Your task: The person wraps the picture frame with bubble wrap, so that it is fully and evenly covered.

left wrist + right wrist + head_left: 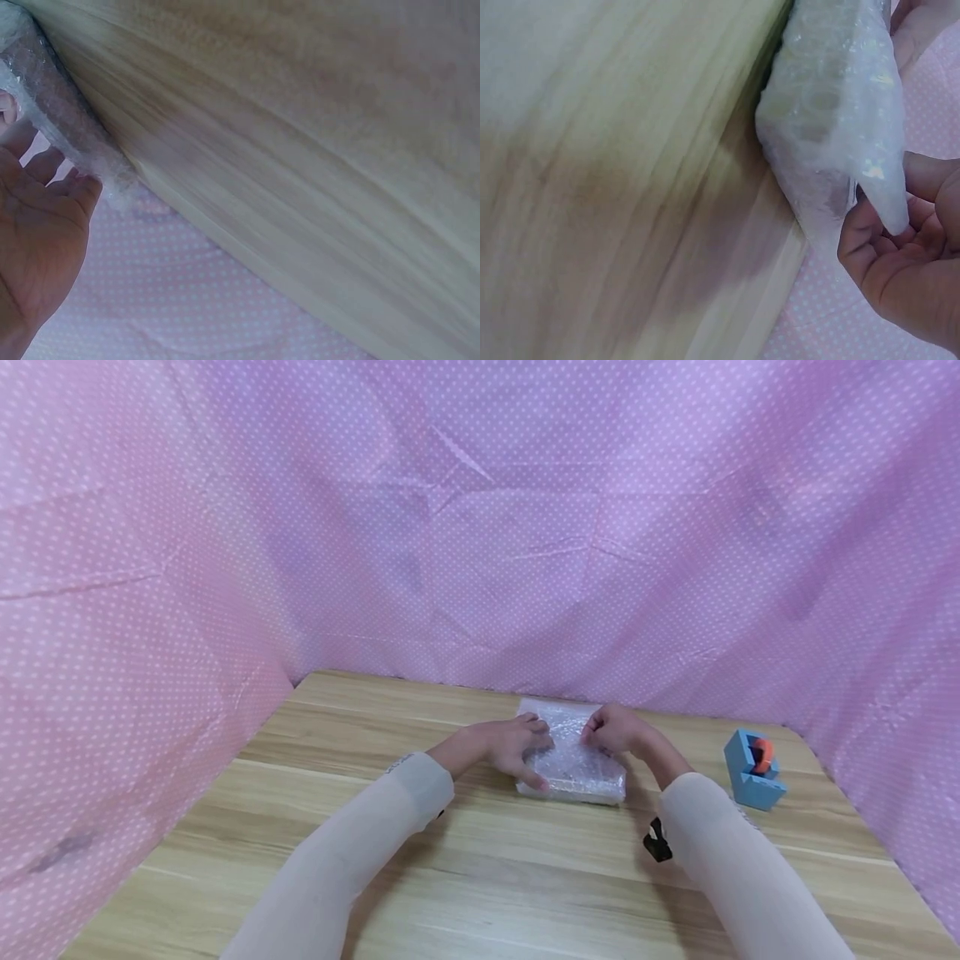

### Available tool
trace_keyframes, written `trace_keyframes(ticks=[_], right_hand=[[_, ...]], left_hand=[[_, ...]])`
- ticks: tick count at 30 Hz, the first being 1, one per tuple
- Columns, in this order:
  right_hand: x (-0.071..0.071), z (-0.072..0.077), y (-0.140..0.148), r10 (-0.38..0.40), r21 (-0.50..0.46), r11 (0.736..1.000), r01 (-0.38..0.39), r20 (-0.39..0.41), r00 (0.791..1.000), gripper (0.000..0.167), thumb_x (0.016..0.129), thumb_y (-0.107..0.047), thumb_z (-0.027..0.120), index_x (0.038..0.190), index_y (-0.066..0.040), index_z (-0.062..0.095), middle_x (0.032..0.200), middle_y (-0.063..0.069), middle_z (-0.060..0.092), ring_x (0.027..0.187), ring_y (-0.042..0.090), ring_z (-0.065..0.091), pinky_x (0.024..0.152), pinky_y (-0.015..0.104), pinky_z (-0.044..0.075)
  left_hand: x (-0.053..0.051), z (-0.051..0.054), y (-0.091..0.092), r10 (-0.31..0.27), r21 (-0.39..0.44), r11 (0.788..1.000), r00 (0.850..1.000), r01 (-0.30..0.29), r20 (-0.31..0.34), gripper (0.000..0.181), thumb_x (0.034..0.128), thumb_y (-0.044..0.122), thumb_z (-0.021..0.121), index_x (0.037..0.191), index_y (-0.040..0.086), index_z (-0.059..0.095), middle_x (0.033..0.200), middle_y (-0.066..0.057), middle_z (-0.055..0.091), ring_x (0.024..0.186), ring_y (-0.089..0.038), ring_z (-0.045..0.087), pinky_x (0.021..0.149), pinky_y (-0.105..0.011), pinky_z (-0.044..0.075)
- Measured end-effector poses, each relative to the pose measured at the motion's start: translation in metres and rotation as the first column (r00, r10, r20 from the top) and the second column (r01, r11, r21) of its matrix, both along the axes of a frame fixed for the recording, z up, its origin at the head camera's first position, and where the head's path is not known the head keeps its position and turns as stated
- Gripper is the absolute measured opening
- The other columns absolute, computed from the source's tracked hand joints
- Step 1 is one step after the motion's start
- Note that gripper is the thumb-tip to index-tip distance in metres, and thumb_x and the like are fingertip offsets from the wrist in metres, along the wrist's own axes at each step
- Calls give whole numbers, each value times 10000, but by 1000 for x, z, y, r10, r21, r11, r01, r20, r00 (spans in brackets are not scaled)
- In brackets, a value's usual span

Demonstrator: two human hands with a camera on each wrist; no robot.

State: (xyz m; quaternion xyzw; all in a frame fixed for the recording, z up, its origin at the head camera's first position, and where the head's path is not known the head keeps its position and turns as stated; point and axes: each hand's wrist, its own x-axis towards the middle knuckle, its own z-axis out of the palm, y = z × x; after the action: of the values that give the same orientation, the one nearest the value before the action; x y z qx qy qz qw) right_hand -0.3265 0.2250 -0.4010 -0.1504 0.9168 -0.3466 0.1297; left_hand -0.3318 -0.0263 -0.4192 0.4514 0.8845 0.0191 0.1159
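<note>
A flat package in clear bubble wrap (576, 770) lies toward the far side of the wooden table. My left hand (516, 747) rests on its left side, fingers spread and the thumb by the near edge. In the left wrist view, the left hand's (45, 225) fingers reach over the wrapped edge. At the package's right side, my right hand (617, 730) pinches the bubble wrap. The right wrist view shows a loose flap of wrap (885, 199) between the thumb and curled fingers of the right hand (911, 259). What the wrap encloses cannot be made out.
A blue tape dispenser (756, 787) with an orange roll (762, 755) stands on the table (510, 877) to the right. Pink dotted cloth (480, 568) hangs behind and along both sides. A black device (657, 841) shows under the right sleeve.
</note>
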Motion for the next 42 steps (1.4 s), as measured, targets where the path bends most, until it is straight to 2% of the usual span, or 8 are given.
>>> trace_keyframes(ticks=[7, 11, 14, 16, 20, 25, 30, 42], right_hand=[[-3, -3, -5, -15, -2, 1000, 15, 0, 1000, 91, 889, 40, 650, 850, 67, 728, 709, 61, 648, 611, 131, 559, 570, 276, 519], [-4, -2, -7, 5, -2, 1000, -5, 8, 1000, 89, 880, 42, 649, 854, 75, 727, 696, 66, 643, 605, 130, 559, 581, 283, 524], [-6, -2, -7, 1, 5, 1000, -1, 17, 1000, 93, 889, 28, 656, 841, 59, 730, 678, 43, 628, 595, 113, 543, 575, 259, 502], [-7, -1, -6, 8, 10, 1000, -8, 24, 1000, 98, 896, 17, 657, 837, 57, 725, 669, 35, 617, 589, 108, 534, 569, 249, 489], [-9, 3, -5, 27, 14, 1000, -28, 70, 997, 96, 916, 7, 646, 872, 58, 714, 682, 36, 598, 609, 117, 525, 594, 255, 483], [-12, 9, -3, 59, -2, 998, -59, 145, 988, 116, 940, 11, 603, 935, 83, 695, 687, 42, 574, 628, 135, 513, 622, 279, 479], [-17, 10, 0, 46, 11, 999, -49, 200, 979, 129, 966, 4, 583, 941, 74, 688, 645, 32, 547, 596, 120, 468, 567, 237, 404], [-24, 12, -6, 14, 178, 984, -27, 73, 997, 78, 902, -34, 690, 851, 3, 736, 609, 46, 603, 547, 114, 524, 529, 228, 430]], left_hand=[[-2, 0, -2, 23, 70, 997, 999, -26, 44, 913, 848, 713, 674, 1544, 167, 448, 1615, -113, 383, 1525, -383, 245, 1222, -498, 273], [-2, 1, -3, 28, 113, 993, 995, -39, 100, 891, 815, 706, 723, 1542, 282, 430, 1511, -88, 513, 1498, -409, 293, 1173, -570, 333], [-2, 4, -2, -20, 56, 998, 996, 15, 85, 824, 863, 714, 656, 1572, 389, 391, 1578, -142, 434, 1519, -468, 195, 1188, -631, 261], [-2, 5, -1, -50, 0, 999, 996, 50, 69, 774, 901, 723, 589, 1581, 436, 355, 1668, -170, 254, 1528, -501, 92, 1207, -651, 175], [-1, 8, 2, -39, -83, 996, 998, 43, 56, 732, 927, 749, 508, 1580, 477, 321, 1691, -196, 148, 1539, -482, 43, 1221, -635, 142], [-2, 10, 5, -24, -120, 992, 1000, 26, 16, 742, 913, 779, 495, 1575, 497, 317, 1692, -180, 162, 1545, -451, 84, 1208, -625, 211], [-5, 10, 8, -61, -119, 991, 998, 57, -27, 762, 888, 783, 537, 1566, 489, 351, 1653, -147, 273, 1478, -350, 263, 1145, -536, 368], [-11, 10, 8, -74, -124, 990, 996, 69, -40, 762, 884, 786, 544, 1560, 483, 367, 1633, -144, 291, 1429, -316, 296, 1114, -510, 402]])
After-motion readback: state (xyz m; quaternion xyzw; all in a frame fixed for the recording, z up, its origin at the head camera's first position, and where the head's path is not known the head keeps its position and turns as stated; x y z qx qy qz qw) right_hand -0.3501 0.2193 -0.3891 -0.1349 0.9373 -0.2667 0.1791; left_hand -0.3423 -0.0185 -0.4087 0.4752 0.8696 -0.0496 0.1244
